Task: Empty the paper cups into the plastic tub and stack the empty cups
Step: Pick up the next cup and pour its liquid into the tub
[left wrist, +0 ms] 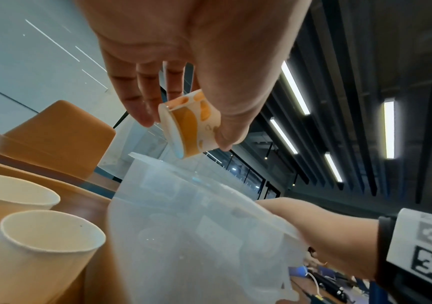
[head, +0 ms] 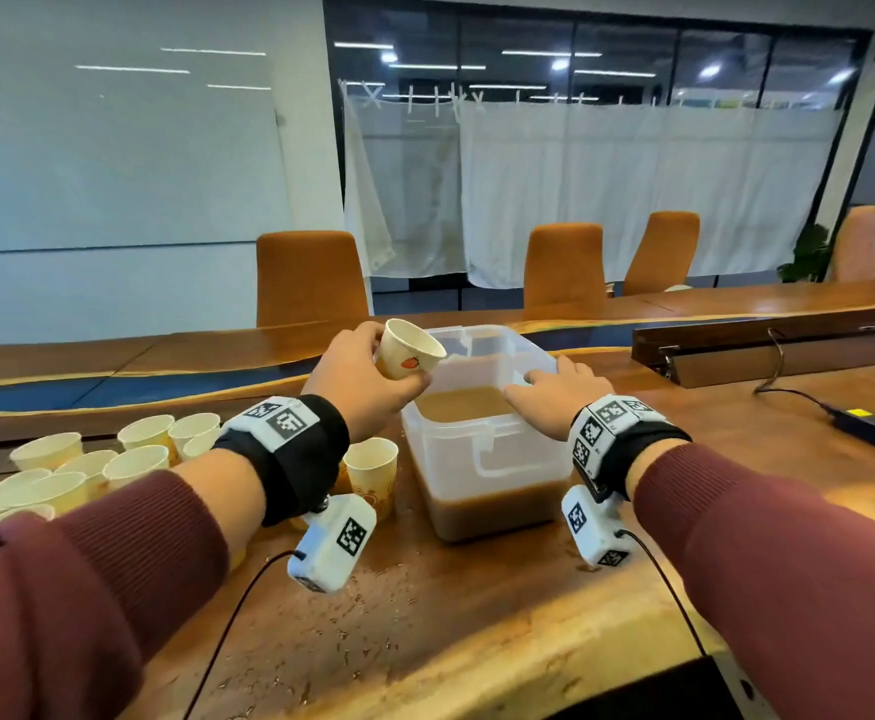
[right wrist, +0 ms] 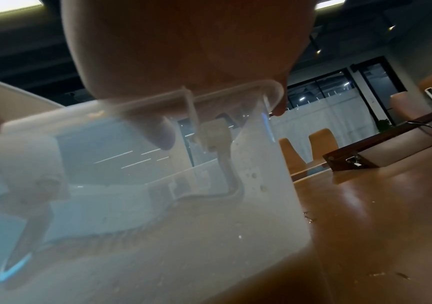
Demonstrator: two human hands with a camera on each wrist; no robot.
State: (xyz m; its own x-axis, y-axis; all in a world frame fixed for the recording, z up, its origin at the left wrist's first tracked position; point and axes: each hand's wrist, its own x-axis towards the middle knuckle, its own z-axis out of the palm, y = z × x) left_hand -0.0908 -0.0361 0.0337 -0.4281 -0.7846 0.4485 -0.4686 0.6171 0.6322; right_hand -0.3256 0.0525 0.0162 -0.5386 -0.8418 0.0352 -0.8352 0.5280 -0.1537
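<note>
My left hand [head: 362, 387] [left wrist: 183, 51] grips a paper cup [head: 409, 350] [left wrist: 191, 123] with an orange print. The cup is tipped sideways over the left rim of the clear plastic tub [head: 477, 449] [left wrist: 183, 226] [right wrist: 158, 205]. Its mouth faces the tub, its inside looks white, and no stream shows. Brown liquid [head: 464, 405] fills the tub's lower part. My right hand [head: 555, 392] [left wrist: 313, 226] [right wrist: 183, 51] rests on the tub's right rim, fingers straight along it and thumb over the inner side. Several upright paper cups [head: 87, 470] crowd the table to the left, with one more cup [head: 370, 470] beside the tub.
Droplets [head: 373, 589] speckle the wooden table in front of the tub. A black power adapter [head: 872, 428] with its cable lies at the right. A long dark wooden box [head: 762, 350] stands behind it. Orange chairs [head: 311, 278] line the far side.
</note>
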